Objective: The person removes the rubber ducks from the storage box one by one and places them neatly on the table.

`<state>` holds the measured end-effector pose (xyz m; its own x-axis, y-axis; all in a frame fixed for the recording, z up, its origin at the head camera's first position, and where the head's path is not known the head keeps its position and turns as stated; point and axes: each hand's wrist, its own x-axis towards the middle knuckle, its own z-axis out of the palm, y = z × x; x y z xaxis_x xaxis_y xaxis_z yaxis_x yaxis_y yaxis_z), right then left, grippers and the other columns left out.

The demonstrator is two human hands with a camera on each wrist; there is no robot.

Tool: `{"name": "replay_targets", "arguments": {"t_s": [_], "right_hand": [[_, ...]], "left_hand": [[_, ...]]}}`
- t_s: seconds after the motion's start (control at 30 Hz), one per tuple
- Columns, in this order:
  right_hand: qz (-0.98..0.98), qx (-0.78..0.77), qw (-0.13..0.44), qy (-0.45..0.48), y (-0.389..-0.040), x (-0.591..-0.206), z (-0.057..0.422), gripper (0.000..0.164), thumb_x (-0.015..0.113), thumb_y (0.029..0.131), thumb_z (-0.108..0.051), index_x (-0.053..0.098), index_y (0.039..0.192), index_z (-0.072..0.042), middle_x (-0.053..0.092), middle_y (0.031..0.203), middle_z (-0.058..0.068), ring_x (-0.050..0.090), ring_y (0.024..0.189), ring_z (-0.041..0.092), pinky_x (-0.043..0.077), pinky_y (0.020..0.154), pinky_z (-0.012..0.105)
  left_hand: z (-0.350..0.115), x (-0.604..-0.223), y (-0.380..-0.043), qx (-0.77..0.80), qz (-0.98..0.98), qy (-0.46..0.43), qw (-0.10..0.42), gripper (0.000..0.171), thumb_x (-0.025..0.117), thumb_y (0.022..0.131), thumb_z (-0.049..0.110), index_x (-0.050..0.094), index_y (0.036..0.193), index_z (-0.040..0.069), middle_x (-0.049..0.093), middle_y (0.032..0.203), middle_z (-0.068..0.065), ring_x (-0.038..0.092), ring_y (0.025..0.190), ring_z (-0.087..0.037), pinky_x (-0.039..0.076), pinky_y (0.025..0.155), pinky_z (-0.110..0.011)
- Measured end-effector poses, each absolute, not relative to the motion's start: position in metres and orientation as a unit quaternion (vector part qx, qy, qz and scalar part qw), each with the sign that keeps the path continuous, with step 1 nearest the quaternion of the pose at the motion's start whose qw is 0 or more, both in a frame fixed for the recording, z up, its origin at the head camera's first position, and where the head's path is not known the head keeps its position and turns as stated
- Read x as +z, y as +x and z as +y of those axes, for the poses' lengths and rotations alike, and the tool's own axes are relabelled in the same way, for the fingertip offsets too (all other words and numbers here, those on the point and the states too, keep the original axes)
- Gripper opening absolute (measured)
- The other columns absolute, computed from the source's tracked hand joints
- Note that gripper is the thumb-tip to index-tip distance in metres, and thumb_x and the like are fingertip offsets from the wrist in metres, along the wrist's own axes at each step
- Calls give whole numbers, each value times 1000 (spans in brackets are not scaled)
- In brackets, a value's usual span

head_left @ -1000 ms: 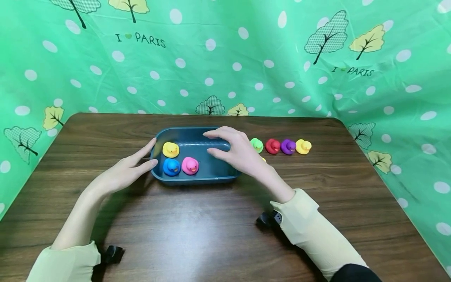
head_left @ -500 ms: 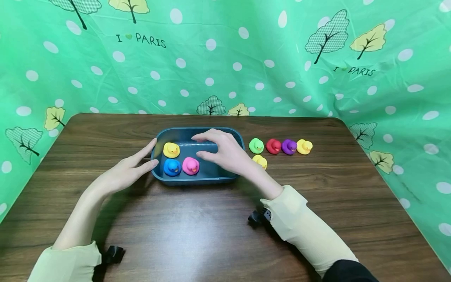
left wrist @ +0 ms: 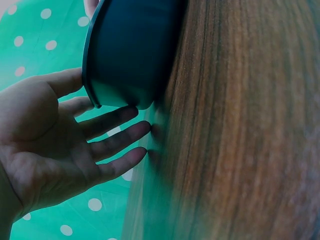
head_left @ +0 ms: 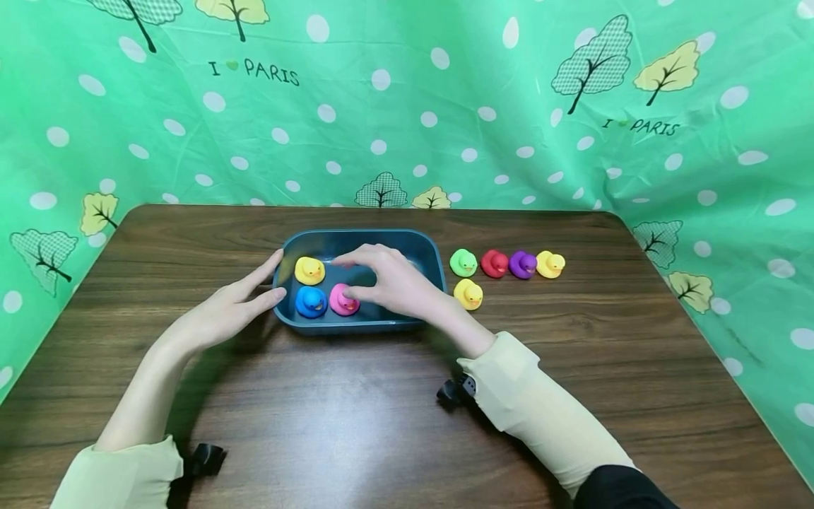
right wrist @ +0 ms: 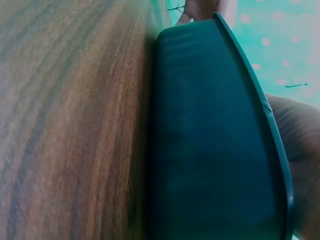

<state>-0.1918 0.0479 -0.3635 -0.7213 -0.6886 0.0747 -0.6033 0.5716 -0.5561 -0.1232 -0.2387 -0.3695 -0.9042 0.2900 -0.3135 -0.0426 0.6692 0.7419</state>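
A dark blue plastic tray (head_left: 356, 328) stands on the wooden table. Inside its left half sit a yellow rubber duck (head_left: 309, 271), a blue rubber duck (head_left: 310, 302) and a pink rubber duck (head_left: 339, 302). My left hand (head_left: 219, 312) touches the tray's left end with its fingers extended; the left wrist view shows the thumb at the rim. My right hand (head_left: 397, 283) hovers over the tray with thumb and fingers apart, the thumb tip overlapping the pink duck in the head view. Contact there cannot be judged. In the right wrist view the tray wall (right wrist: 210, 130) hides most of this hand.
Right of the tray, a green duck (head_left: 463, 263), a red duck (head_left: 494, 264), a purple duck (head_left: 523, 265) and a yellow duck (head_left: 550, 264) form a row. Another yellow duck (head_left: 468, 294) sits before the green one. A green dotted curtain (head_left: 381, 106) hangs behind the table (head_left: 318, 417).
My right hand has moved left across the tray toward the pink duck, uncovering the green duck and the front yellow duck. My left hand and the tray have stayed put.
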Motion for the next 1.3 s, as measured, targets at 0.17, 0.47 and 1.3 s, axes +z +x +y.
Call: {"name": "replay_targets", "arguments": {"t_s": [0.17, 0.47, 1.3], "right_hand": [[880, -275, 87, -377, -194, -368, 46, 47, 77, 94, -27, 67, 139, -18, 67, 140, 0, 56, 134, 21, 45, 114, 48], [878, -265, 117, -381, -196, -373, 44, 46, 77, 94, -28, 67, 138, -20, 67, 139, 1, 55, 131, 20, 49, 108, 44], [868, -253, 122, -410, -197, -378, 43, 30, 83, 88, -22, 77, 118, -20, 73, 122, -2, 63, 121, 19, 51, 104, 37]], "left_hand": [[-239, -370, -124, 399, 890, 71, 207, 72, 43, 106, 59, -3, 161, 51, 11, 175, -13, 13, 158, -48, 21, 117, -78], [-239, -370, -123, 403, 889, 72, 206, 72, 43, 106, 59, -2, 161, 52, 15, 174, -15, 14, 158, -48, 21, 117, -77], [-239, -370, -123, 401, 890, 67, 206, 71, 44, 106, 58, -3, 160, 53, 14, 174, -13, 13, 159, -48, 21, 116, -78]]}}
